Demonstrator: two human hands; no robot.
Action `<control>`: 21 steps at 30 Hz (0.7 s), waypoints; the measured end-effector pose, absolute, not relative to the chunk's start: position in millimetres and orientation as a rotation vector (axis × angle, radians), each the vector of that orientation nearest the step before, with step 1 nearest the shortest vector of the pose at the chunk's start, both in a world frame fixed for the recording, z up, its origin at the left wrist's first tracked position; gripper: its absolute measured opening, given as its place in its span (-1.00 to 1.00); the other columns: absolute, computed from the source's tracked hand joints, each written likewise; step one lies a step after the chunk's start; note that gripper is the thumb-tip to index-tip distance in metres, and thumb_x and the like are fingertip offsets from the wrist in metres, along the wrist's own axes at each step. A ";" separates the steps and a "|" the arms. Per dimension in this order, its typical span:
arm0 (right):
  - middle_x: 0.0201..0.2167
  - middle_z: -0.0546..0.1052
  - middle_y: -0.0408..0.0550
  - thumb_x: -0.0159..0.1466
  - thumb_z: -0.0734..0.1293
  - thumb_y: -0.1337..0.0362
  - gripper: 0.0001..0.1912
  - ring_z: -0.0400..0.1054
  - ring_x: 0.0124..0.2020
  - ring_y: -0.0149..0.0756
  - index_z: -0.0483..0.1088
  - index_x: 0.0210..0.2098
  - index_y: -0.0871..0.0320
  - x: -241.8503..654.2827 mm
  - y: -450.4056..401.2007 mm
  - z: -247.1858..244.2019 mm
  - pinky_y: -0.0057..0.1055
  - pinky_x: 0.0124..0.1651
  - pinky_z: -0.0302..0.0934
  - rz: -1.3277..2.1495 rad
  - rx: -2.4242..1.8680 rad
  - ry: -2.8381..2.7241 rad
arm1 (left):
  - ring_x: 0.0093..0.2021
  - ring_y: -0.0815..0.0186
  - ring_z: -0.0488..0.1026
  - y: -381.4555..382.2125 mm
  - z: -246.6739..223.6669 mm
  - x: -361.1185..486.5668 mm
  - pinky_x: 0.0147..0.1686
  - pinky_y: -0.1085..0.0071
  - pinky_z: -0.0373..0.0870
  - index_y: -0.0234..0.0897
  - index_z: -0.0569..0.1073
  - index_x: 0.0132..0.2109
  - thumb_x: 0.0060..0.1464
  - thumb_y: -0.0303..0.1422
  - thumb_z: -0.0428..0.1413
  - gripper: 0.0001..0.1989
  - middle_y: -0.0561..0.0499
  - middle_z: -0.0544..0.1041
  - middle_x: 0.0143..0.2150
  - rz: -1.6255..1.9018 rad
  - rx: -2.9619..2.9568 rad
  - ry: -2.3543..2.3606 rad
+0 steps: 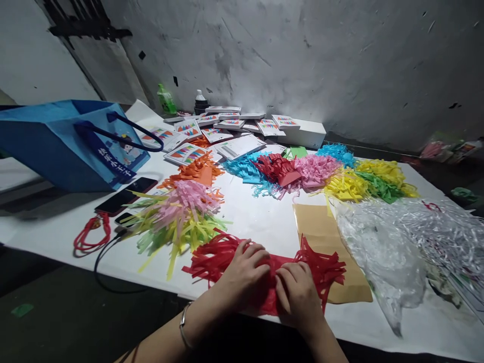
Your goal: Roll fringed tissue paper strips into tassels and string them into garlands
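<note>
A red tissue-paper tassel sheet, with cut fringe strips spreading to both sides, lies at the table's front edge. Over its left part, my left hand has its fingers bent and closed on the paper. My right hand grips the right part in the same way, its curled fingers close to the left hand. Under the right-hand fringe sits a brown paper envelope. Left of the red sheet are pink fringed tassels and yellow-green fringed tassels. The fingertips are partly hidden in the red paper.
A blue gift bag stands at left, near a phone and red cord. Behind are stacked flat packs and a white box. Yellow tassels and clear plastic wrappers lie at right.
</note>
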State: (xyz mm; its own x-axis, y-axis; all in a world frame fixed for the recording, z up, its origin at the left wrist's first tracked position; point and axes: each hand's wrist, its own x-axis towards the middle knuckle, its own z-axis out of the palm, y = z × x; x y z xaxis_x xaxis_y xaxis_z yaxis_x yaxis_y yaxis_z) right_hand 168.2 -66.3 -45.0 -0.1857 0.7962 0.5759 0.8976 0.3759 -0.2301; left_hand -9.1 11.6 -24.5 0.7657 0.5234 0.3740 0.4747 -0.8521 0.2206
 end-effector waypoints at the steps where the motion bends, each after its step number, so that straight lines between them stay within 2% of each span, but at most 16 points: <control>1: -0.31 0.51 -0.04 0.38 0.18 0.39 -0.83 0.35 -0.26 -0.25 0.41 -0.20 0.16 168.0 -67.5 -45.3 -0.21 0.04 0.09 -0.211 -1.441 -2.027 | 0.03 0.14 0.38 8.9 -29.2 -11.4 0.25 0.01 0.03 -0.18 0.50 -0.21 0.23 -0.43 0.17 -0.96 -0.02 0.57 -0.08 0.730 2.866 0.754; 5: -0.36 0.52 -0.06 0.39 0.10 0.47 -0.70 0.33 -0.27 -0.22 0.44 -0.22 0.15 170.9 -77.1 -52.5 -0.15 0.12 0.04 -0.245 -1.395 -2.092 | -0.18 0.24 0.38 0.4 -41.1 -21.2 0.15 0.12 0.11 -0.21 0.49 -0.28 0.27 -0.46 0.11 -0.86 0.05 0.54 -0.32 0.791 2.878 0.693; 7: -0.31 0.54 -0.06 0.41 0.09 0.48 -0.68 0.34 -0.20 -0.21 0.45 -0.19 0.14 175.1 -83.9 -56.0 -0.14 0.18 0.00 -0.243 -1.375 -2.097 | -0.21 0.25 0.37 -2.4 -44.1 -26.6 0.11 0.15 0.10 -0.20 0.48 -0.27 0.28 -0.43 0.11 -0.88 0.07 0.53 -0.33 0.740 2.868 0.689; 10: -0.21 0.55 -0.08 0.44 0.14 0.39 -0.75 0.36 -0.09 -0.19 0.45 -0.11 0.10 179.6 -91.6 -56.7 -0.13 0.24 -0.04 -0.148 -1.397 -2.034 | -0.20 0.25 0.39 -4.7 -46.5 -30.4 0.08 0.16 0.08 -0.19 0.49 -0.24 0.26 -0.41 0.15 -0.93 0.07 0.55 -0.29 0.657 2.822 0.781; 12: -0.20 0.54 -0.09 0.44 0.16 0.35 -0.78 0.36 -0.08 -0.19 0.44 -0.16 0.08 179.3 -92.1 -54.2 -0.09 0.23 -0.04 -0.066 -1.454 -1.977 | -0.20 0.23 0.41 -4.9 -45.0 -28.0 0.04 0.16 0.10 -0.20 0.48 -0.26 0.24 -0.44 0.15 -0.92 0.06 0.55 -0.28 0.565 2.786 0.923; 14: -0.22 0.52 -0.07 0.44 0.13 0.36 -0.73 0.37 -0.11 -0.20 0.42 -0.29 0.09 176.5 -88.5 -51.0 -0.06 0.19 -0.01 -0.085 -1.573 -1.932 | -0.22 0.19 0.41 -4.2 -40.1 -22.0 -0.01 0.14 0.12 -0.24 0.47 -0.32 0.23 -0.46 0.12 -0.88 0.01 0.55 -0.30 0.475 2.753 1.074; 16: -0.26 0.51 -0.01 0.42 0.13 0.37 -0.71 0.36 -0.15 -0.14 0.38 -0.39 0.11 172.9 -82.6 -48.3 0.00 0.13 0.04 -0.197 -1.732 -1.866 | -0.24 0.15 0.42 -2.7 -33.6 -14.3 -0.04 0.10 0.14 -0.26 0.45 -0.35 0.25 -0.46 0.07 -0.83 -0.03 0.55 -0.33 0.423 2.725 1.183; 18: -0.30 0.50 0.08 0.38 0.18 0.37 -0.75 0.34 -0.18 -0.03 0.38 -0.41 0.14 169.3 -77.2 -46.5 0.09 0.06 0.05 -0.303 -1.862 -1.800 | -0.28 0.12 0.43 -0.8 -27.9 -7.0 -0.06 0.05 0.16 -0.28 0.43 -0.36 0.27 -0.43 0.06 -0.80 -0.05 0.55 -0.36 0.402 2.700 1.259; 21: -0.23 0.51 0.20 0.34 0.19 0.42 -0.82 0.32 -0.12 0.10 0.43 -0.29 0.20 164.8 -74.5 -46.0 0.22 0.08 -0.01 -0.377 -1.926 -1.759 | -0.30 0.10 0.45 1.7 -23.7 0.4 -0.09 0.03 0.19 -0.29 0.43 -0.34 0.26 -0.39 0.10 -0.83 -0.07 0.57 -0.38 0.365 2.672 1.330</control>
